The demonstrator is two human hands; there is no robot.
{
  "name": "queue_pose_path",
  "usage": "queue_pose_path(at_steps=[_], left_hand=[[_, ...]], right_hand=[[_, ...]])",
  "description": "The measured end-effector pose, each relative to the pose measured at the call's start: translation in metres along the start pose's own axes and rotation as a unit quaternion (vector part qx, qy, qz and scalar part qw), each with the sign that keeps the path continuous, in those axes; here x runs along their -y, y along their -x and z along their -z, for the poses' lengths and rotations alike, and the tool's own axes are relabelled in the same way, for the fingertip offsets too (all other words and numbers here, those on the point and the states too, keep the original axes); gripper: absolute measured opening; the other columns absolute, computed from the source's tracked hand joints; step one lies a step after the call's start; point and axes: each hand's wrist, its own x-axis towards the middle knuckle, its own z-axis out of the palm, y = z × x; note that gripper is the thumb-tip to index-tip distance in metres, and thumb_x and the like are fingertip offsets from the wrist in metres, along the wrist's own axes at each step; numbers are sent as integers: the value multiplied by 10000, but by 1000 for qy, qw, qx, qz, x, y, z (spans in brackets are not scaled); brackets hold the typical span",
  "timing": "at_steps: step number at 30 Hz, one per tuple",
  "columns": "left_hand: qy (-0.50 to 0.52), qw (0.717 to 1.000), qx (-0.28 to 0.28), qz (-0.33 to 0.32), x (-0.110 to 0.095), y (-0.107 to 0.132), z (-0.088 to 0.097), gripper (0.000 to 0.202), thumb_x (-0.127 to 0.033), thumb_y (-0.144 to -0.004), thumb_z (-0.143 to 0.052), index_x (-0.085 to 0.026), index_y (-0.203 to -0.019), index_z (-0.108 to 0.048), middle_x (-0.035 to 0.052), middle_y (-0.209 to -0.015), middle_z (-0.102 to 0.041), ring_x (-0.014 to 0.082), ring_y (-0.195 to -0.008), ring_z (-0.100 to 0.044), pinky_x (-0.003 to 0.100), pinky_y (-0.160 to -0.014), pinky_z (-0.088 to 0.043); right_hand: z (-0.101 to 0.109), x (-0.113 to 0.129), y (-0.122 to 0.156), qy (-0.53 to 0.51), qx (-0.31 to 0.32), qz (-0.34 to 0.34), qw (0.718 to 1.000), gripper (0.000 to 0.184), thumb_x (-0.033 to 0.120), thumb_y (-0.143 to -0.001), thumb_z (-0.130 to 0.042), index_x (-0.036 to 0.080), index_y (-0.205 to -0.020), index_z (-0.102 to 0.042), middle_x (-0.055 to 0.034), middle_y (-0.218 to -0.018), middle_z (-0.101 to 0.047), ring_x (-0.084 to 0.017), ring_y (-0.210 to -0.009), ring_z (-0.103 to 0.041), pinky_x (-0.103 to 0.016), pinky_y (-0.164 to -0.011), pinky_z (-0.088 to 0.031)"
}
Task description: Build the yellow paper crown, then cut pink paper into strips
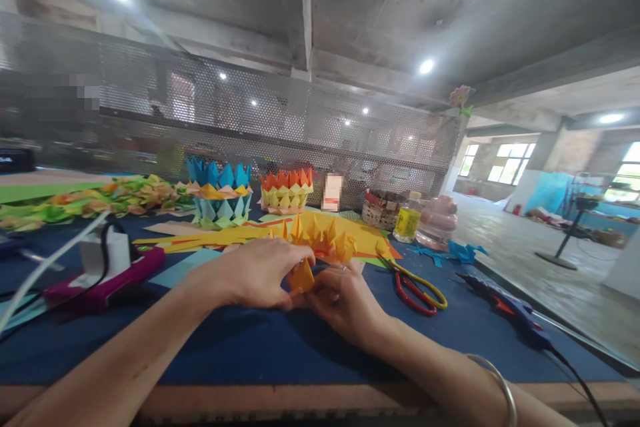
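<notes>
My left hand (pixel 255 273) and my right hand (pixel 345 300) meet over the blue table cover (pixel 250 340), both pinched on a small folded orange paper piece (pixel 303 277). Just behind them lies a row of folded yellow and orange paper points (pixel 320 233) on yellow paper sheets (pixel 220 235). A silver bangle (pixel 497 383) circles my right wrist.
Red-and-yellow scissors (pixel 415 287) and a blue glue gun (pixel 510 310) lie to the right. A purple device with cables (pixel 107 277) sits left. Folded paper baskets, blue (pixel 220 197) and orange-yellow (pixel 287 191), a yellow bottle (pixel 407 217) and a perforated metal screen (pixel 250 120) stand behind.
</notes>
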Motion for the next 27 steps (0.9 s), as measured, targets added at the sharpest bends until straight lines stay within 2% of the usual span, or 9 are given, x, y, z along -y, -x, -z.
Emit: queue_pose_path(at_steps=[4, 10, 14, 20, 24, 27], left_hand=[[-5, 1000, -11, -14, 0, -3, -5, 430, -410, -755, -661, -226, -1143, -634, 98, -1115, -702, 323, -1024, -640, 379, -821, -437], [-3, 1000, -8, -29, -5, -3, -2, 290, -418, -780, -653, -243, -1012, -654, 47, -996, -720, 252, -887, -658, 310, -713, -417], [-7, 1000, -9, -29, -5, -1, -3, 265, -421, -770, -655, -238, -963, -649, 31, -932, -713, 238, -833, -651, 298, -653, -382], [-18, 999, -10, -26, -5, -2, -3, 244, -349, -732, -671, -225, -940, -642, 37, -933, -707, 248, -856, -649, 299, -653, -358], [-26, 999, -9, -24, -5, -3, -2, 214, -329, -724, -664, -232, -913, -640, 36, -904, -704, 259, -851, -646, 304, -638, -335], [-29, 999, -9, -22, -5, -4, -2, 207, -329, -714, -668, -242, -899, -632, 23, -895, -703, 250, -833, -643, 298, -614, -316]], right_hand=[[-1, -2, 0, -7, 3, 5, 1000, 209, 173, -814, -581, 190, -615, -521, 42, -572, -492, -96, -535, -406, -218, -547, -341], [-1, -2, 0, -3, 10, 9, 1000, 203, 131, -778, -591, 191, -605, -504, 48, -571, -477, -92, -528, -395, -218, -533, -325], [0, -1, 0, -3, 10, 12, 1000, 189, 131, -783, -577, 194, -621, -502, 41, -581, -494, -97, -540, -417, -221, -548, -329], [-1, 0, -3, 2, 2, 20, 1000, 280, 280, -820, -616, 200, -608, -450, 23, -604, -514, -115, -586, -449, -243, -588, -335], [-4, -1, -4, -1, 3, 18, 1000, 303, 256, -819, -603, 204, -588, -413, 29, -585, -483, -114, -574, -434, -241, -572, -322], [-6, -1, -5, -6, 14, 19, 1000, 267, 214, -811, -598, 199, -595, -442, 29, -589, -490, -113, -581, -443, -241, -583, -326]])
